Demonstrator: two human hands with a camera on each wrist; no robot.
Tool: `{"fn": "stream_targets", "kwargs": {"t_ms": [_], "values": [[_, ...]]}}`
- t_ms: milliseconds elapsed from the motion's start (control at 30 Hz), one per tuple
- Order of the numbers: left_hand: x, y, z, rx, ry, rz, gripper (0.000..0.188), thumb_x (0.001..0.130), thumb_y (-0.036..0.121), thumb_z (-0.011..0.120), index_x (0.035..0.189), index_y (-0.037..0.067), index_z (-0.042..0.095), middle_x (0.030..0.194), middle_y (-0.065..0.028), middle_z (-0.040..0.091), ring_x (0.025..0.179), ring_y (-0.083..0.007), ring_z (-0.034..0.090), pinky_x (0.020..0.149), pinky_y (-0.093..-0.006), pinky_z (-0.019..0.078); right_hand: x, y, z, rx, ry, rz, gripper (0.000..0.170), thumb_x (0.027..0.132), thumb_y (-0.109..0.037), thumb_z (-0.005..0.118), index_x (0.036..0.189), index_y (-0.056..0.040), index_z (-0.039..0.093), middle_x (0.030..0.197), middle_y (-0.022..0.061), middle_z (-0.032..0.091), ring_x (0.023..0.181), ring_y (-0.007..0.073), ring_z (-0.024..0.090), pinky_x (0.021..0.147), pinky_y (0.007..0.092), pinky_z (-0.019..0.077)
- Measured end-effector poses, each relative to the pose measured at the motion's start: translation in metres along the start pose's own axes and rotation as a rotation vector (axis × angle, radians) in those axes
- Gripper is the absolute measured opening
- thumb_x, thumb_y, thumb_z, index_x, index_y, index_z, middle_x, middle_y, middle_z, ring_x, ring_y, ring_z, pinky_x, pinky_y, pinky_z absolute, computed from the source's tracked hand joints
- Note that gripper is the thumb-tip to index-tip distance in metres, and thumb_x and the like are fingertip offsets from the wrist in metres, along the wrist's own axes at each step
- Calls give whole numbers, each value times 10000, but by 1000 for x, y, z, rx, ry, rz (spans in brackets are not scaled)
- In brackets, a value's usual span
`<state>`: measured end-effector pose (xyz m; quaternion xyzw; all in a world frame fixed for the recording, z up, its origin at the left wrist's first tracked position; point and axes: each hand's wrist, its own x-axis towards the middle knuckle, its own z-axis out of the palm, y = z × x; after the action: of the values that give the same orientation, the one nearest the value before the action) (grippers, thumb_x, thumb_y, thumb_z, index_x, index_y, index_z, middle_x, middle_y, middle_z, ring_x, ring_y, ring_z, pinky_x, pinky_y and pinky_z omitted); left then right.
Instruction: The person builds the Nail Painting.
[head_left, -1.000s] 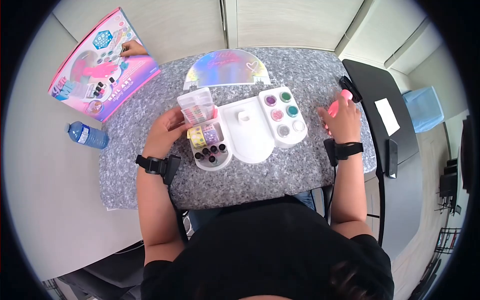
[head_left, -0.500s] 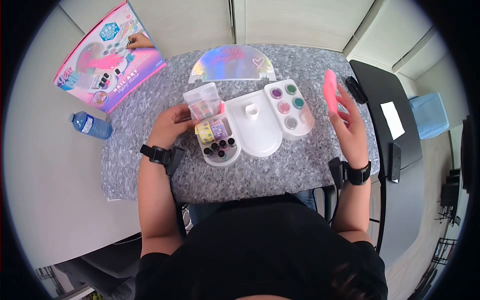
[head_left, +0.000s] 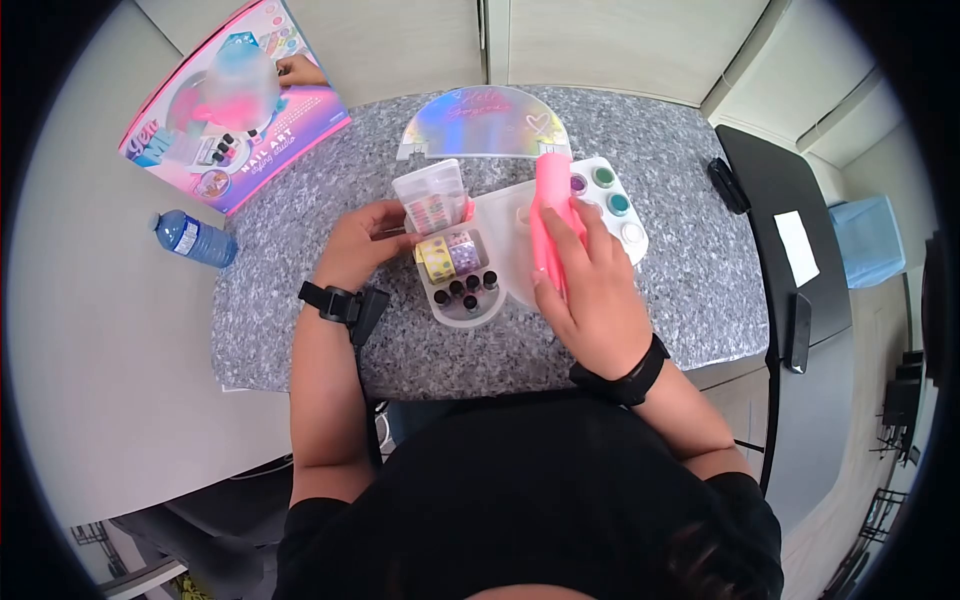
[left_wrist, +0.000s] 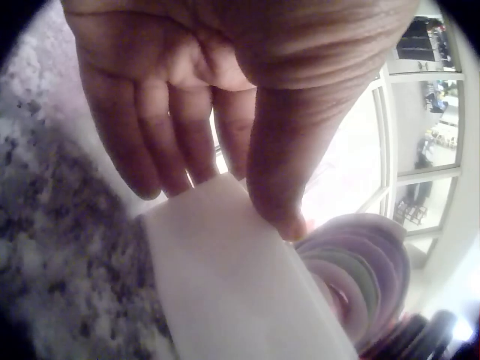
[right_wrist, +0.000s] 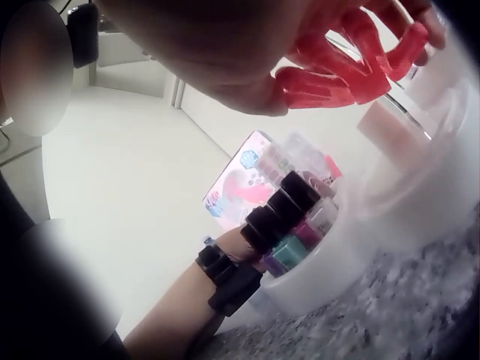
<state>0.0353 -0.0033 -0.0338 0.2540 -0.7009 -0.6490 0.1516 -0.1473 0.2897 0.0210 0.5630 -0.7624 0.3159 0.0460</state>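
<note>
My right hand [head_left: 605, 310] grips a pink plastic model hand [head_left: 552, 195] over the middle of a white nail-art tray [head_left: 510, 285]. In the right wrist view, the model hand's spread fingers [right_wrist: 330, 79] show close to the tray's upright post [right_wrist: 390, 135]. My left hand [head_left: 355, 245] holds the tray's left side, thumb and fingers on either side of a white corner [left_wrist: 232, 262]. Beside it sit a yellow patterned tape roll [head_left: 437, 260], a purple one [head_left: 463, 250], several black-capped nail polish bottles [head_left: 471, 289] and a clear case [head_left: 430, 190].
Glitter pots [head_left: 618, 204] fill the tray's right section, partly covered by my right hand. A holographic half-round panel [head_left: 485, 125] lies behind. The kit's box [head_left: 240, 110] and a water bottle [head_left: 195, 239] are at left. A black case [head_left: 729, 186] lies at far right.
My right hand has lifted the pink model hand from the table's right side and carried it left over the tray. My left hand has stayed at the tray's left side.
</note>
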Motion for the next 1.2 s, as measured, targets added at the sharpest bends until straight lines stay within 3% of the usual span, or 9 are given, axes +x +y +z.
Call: {"fn": "stream_targets", "kwargs": {"t_ms": [267,600,667,767,900,1000,1067,1133,1200], "values": [[-2,1,1,15,4,17,475,950,28,825,1400,-20,678,1325,-111,751,1239,-222,725,1011,-337,610,12,-5,10,-153,-19,-39,686,961,-322,741,1564,-53,553,1553,284,512,1221,462,582,1072,564,488],[1,0,3,77,26,16,457,973,78,823,1402,-3,687,1329,-106,759,1235,-219,727,1024,-347,590,22,-6,9,-250,-93,-65,675,846,-352,846,1464,-137,682,1522,191,564,1186,413,608,960,538,536],[8,-8,3,127,63,117,437,1008,104,795,1415,-10,681,1319,-121,770,1219,-209,734,1030,-348,584,24,-6,11,-253,-109,-52,689,835,-356,861,1466,-144,683,1512,186,568,1168,413,618,936,532,547],[13,-9,14,172,215,167,421,1047,126,756,1436,-12,671,1317,-126,778,1217,-200,733,1047,-352,574,33,-7,19,-276,-65,-47,711,806,-379,895,1448,-145,698,1489,176,579,1126,410,636,897,511,560],[14,-3,14,216,286,219,418,1084,148,716,1471,1,654,1347,-127,769,1238,-203,723,1074,-362,563,52,-3,21,-203,-81,2,660,823,-402,894,1407,-137,736,1425,169,614,1118,424,642,903,502,563],[20,11,6,145,347,235,435,1127,227,669,1502,10,633,1409,-138,736,1285,-221,703,1088,-363,558,63,4,23,-160,-63,-24,608,857,-418,876,1382,-133,764,1390,169,652,1136,430,647,936,495,563],[26,21,-3,101,382,140,520,1161,376,598,1538,17,603,1511,-156,670,1362,-247,654,1137,-387,528,75,24,11,-171,-28,-44,590,873,-431,866,1374,-133,775,1379,171,675,1155,429,651,961,491,562],[41,27,-14,82,359,101,590,1162,454,559,1586,44,560,1565,-164,623,1436,-275,594,1191,-419,478,100,63,-7,274,-51,-3,590,922,-507,829,1352,-105,788,1392,188,703,1219,377,659,1017,483,551],[56,25,-26,-4,322,42,674,1159,550,518,1644,83,512,1623,-173,571,1508,-309,527,1274,-452,390,124,92,-29,551,-59,289,711,957,-603,779,1406,-53,743,1416,174,716,1257,318,665,1054,462,540]]}}
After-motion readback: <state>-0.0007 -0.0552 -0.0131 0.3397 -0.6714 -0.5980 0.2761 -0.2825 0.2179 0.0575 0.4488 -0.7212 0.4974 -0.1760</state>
